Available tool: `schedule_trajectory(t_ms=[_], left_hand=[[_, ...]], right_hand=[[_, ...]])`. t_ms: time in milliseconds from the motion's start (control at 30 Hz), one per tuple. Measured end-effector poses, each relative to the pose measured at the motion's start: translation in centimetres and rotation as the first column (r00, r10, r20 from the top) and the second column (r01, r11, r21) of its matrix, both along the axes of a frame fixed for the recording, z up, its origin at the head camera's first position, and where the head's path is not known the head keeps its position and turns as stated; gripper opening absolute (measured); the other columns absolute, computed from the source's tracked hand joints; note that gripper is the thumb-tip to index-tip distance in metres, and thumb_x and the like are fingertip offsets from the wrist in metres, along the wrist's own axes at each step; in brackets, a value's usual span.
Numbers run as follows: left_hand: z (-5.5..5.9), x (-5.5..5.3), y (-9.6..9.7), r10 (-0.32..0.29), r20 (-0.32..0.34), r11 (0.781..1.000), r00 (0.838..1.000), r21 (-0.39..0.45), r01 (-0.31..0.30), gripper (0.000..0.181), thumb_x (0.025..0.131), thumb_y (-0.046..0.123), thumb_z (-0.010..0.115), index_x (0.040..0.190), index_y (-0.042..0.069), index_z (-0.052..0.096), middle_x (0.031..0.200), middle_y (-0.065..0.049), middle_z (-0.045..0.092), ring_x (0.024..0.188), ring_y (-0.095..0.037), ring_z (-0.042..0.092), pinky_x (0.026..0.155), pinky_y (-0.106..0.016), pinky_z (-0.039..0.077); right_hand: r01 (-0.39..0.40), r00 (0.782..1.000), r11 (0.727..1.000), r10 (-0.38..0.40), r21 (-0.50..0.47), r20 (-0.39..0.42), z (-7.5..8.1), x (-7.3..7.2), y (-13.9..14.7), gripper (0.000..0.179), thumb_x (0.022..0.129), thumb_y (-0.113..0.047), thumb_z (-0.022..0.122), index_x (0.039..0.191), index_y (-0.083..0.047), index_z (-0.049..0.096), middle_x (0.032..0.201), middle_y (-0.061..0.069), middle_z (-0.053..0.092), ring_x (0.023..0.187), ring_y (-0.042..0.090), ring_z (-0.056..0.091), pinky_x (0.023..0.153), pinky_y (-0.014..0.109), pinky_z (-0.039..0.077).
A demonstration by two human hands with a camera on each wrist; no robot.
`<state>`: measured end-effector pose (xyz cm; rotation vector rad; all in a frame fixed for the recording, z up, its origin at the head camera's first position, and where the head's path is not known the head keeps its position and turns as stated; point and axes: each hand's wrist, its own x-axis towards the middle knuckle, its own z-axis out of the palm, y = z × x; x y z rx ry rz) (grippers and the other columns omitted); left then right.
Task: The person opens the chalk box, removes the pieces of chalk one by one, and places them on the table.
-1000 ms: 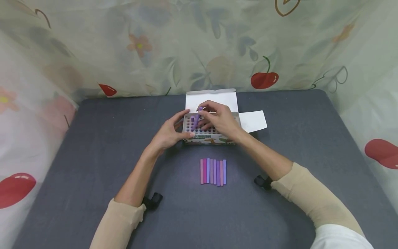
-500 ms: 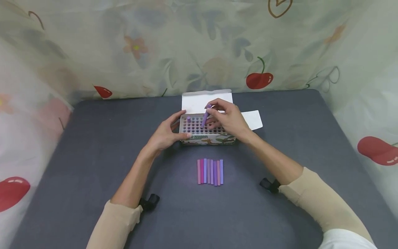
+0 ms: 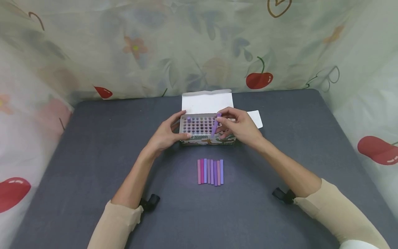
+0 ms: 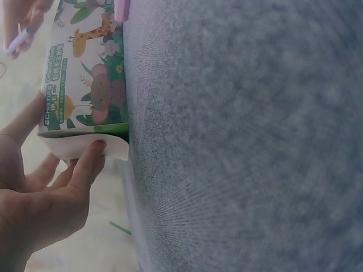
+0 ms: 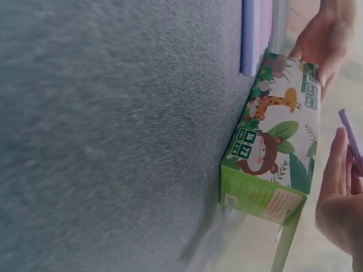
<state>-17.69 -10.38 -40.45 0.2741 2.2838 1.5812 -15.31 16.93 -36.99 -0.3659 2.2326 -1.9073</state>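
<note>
A printed chalk box (image 3: 206,140) with a grid of round holes stands with its lid up. My left hand (image 3: 164,135) holds its left end, thumb at the front edge and fingers along the side and back corner; in the left wrist view these fingers (image 4: 85,164) touch a white end flap. Between thumb and fingers, my right hand (image 3: 244,128) pinches a purple chalk stick (image 3: 215,128), tilted over the right part of the box near its front edge. Another purple chalk (image 3: 188,119) pokes up from a hole at the back left.
Several pink, purple and blue chalk sticks (image 3: 216,173) lie side by side on the dark grey table (image 3: 130,121) in front of the box. The white lid (image 3: 206,102) rises behind it, and a side flap (image 3: 255,119) sticks out right. A patterned curtain (image 3: 174,45) hangs behind.
My right hand has carried the purple chalk rightward across the holes and toward the box's front edge. My left hand keeps its hold on the box, and the chalk row lies as before.
</note>
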Motion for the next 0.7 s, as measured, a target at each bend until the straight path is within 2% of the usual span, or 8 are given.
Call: schedule_trajectory(t_ms=[100,300,467,700], left_hand=[[0.0,0.0,-0.1,-0.002,0.0,1.0,1.0,0.004,0.002,0.082,0.088,0.014,0.078,0.155,0.03,0.033,0.161,-0.001,0.027,0.148,-0.024,0.027,0.111,-0.045,0.036],[0.0,0.1,-0.1,-0.005,-0.005,1.0,1.0,0.006,0.005,0.082,0.088,0.015,0.078,0.155,0.031,0.034,0.161,0.0,0.029,0.147,-0.023,0.028,0.111,-0.046,0.037],[0.0,0.3,-0.1,-0.005,-0.007,1.0,1.0,-0.004,0.005,0.083,0.088,0.015,0.078,0.156,0.03,0.033,0.161,0.0,0.029,0.147,-0.024,0.028,0.111,-0.045,0.037],[0.1,0.1,-0.1,-0.007,-0.013,1.0,1.0,-0.001,0.007,0.083,0.088,0.013,0.078,0.156,0.028,0.033,0.16,-0.002,0.031,0.147,-0.025,0.029,0.11,-0.045,0.038]], right_hand=[[0.001,1.0,1.0,-0.001,0.013,0.013,0.0,0.6,0.4,0.027,0.099,-0.016,0.064,0.118,0.003,0.061,0.1,0.021,0.062,0.084,0.033,0.073,0.068,0.049,0.058],[-0.017,0.998,1.0,0.017,0.004,0.067,-0.8,1.7,1.2,0.031,0.1,-0.015,0.062,0.122,0.008,0.059,0.101,0.023,0.064,0.089,0.046,0.069,0.068,0.048,0.059],[-0.019,0.996,0.999,0.015,0.049,0.088,-1.4,2.3,1.8,0.033,0.099,-0.015,0.063,0.126,0.005,0.06,0.106,0.022,0.064,0.088,0.045,0.068,0.067,0.049,0.059],[-0.034,0.993,0.996,0.024,0.084,0.12,-1.9,3.2,2.7,0.031,0.098,-0.014,0.066,0.124,0.002,0.063,0.11,0.025,0.065,0.087,0.043,0.069,0.068,0.05,0.058]])
